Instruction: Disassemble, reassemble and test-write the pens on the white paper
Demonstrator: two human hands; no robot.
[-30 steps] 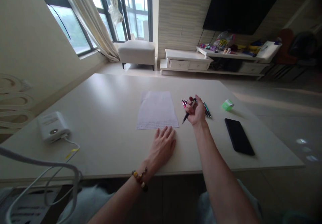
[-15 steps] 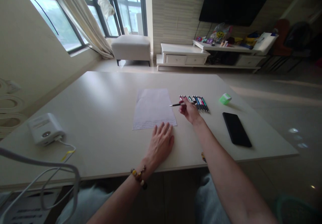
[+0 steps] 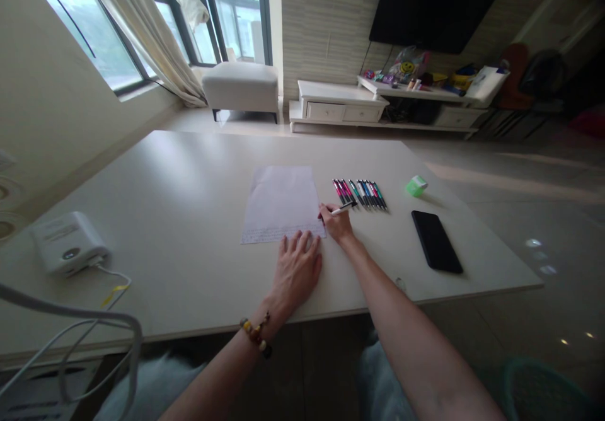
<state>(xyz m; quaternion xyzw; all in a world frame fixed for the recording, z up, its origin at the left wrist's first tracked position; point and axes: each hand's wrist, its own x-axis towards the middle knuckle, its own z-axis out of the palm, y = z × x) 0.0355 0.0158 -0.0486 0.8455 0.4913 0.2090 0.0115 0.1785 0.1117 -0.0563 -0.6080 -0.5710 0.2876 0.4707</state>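
Observation:
A sheet of paper (image 3: 282, 197) lies on the white table (image 3: 189, 270), with lines of small writing along its near edge. My left hand (image 3: 299, 265) rests flat, fingers spread, its fingertips on the paper's near edge. At the sheet's right edge, my right hand (image 3: 336, 222) is closed around a pen (image 3: 343, 208) in a writing grip. The pen's white and black barrel slants up to the right; its tip is hard to make out behind the fingers. Just beyond that hand lies a row of several colored pens (image 3: 371, 195).
A green and white small object (image 3: 416, 186) and a black phone (image 3: 437, 242) lie on the table's right side. On the left stands a white box-shaped device (image 3: 70, 244) with a cable (image 3: 116, 274). A thicker grey cable (image 3: 85, 308) loops across the near left corner.
My right hand has moved left and nearer, from beside the pens to the paper's lower right edge, tilting the pen more upright. My left hand stays on the paper.

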